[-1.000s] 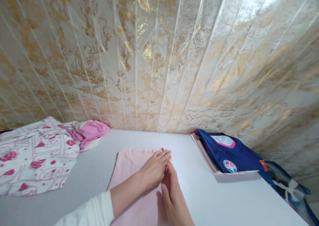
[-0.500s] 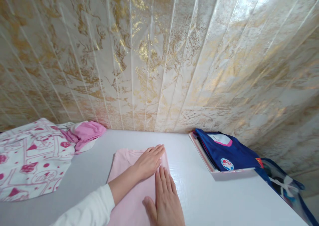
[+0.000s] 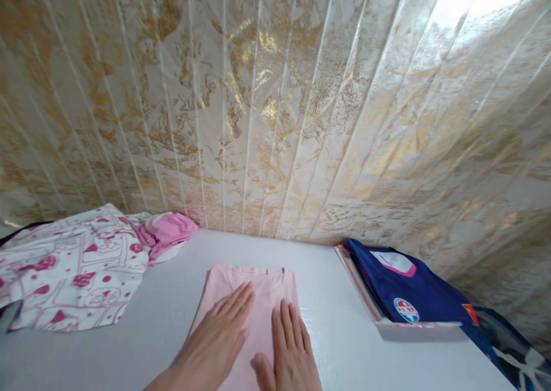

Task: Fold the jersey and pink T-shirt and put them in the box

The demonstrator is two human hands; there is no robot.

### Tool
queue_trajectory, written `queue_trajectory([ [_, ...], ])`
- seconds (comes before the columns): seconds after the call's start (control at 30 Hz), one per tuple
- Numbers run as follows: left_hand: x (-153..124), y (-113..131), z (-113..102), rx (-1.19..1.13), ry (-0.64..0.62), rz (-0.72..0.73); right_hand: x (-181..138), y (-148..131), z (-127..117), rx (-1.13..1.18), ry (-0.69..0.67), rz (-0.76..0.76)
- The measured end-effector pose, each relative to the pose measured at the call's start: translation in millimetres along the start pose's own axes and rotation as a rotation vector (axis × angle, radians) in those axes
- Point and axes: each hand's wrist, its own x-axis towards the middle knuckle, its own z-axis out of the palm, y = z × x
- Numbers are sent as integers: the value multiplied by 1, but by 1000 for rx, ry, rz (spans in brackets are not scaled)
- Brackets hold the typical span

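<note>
A pale pink shirt (image 3: 262, 299) lies folded into a narrow shape on the white table, its neckline at the far end. On its left part rests my left hand (image 3: 219, 333), flat, fingers stretched toward the neckline. My right hand (image 3: 290, 345) lies flat along the shirt's right side, thumb apart from the fingers. Neither hand grips the cloth. The near end of the shirt runs out of view below.
To the left is a heap of clothes: a white garment with pink prints (image 3: 81, 270) and a pink one (image 3: 174, 233). A dark blue folded garment (image 3: 413, 282) tops a stack at right, beside a clear bag (image 3: 512, 345). Behind the table (image 3: 344, 345) stands a gold-patterned wall (image 3: 275, 109).
My left hand has moved left and nearer from the shirt's upper right, uncovering the neckline. My right hand still lies on the right side. The view has shifted slightly.
</note>
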Motion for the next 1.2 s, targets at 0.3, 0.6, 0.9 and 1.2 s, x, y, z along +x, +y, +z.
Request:
queue_trajectory([
  [0.3,-26,0,-10,15,-50,-48,16,7,-4,59,-77,55],
  [0.6,-20,4,-26,-80,-170,-127,79,9,-23,132,-193,234],
  [0.9,31,38,-26,-275,-316,61,141,72,-33,293,-188,230],
  [1.2,37,39,-2,-322,-292,157,153,74,-13,364,-279,216],
])
